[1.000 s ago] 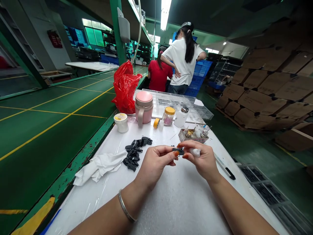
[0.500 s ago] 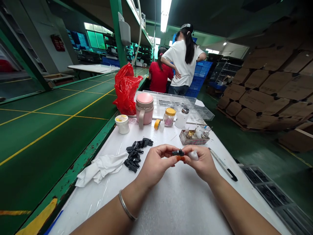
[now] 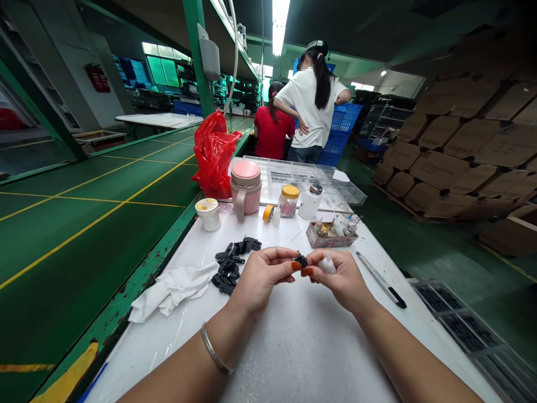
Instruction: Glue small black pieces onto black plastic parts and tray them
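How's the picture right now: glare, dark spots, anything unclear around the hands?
Head view: tube light burnt out to white, upper right corner dark; glare streaks left on the tabletop, soft shadow by the right arm; black part in the fingers too small and dark for detail.

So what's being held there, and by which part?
The left grip pinches a small black part by its left end; the right grip holds a small white nozzle bottle, apparently by its body.
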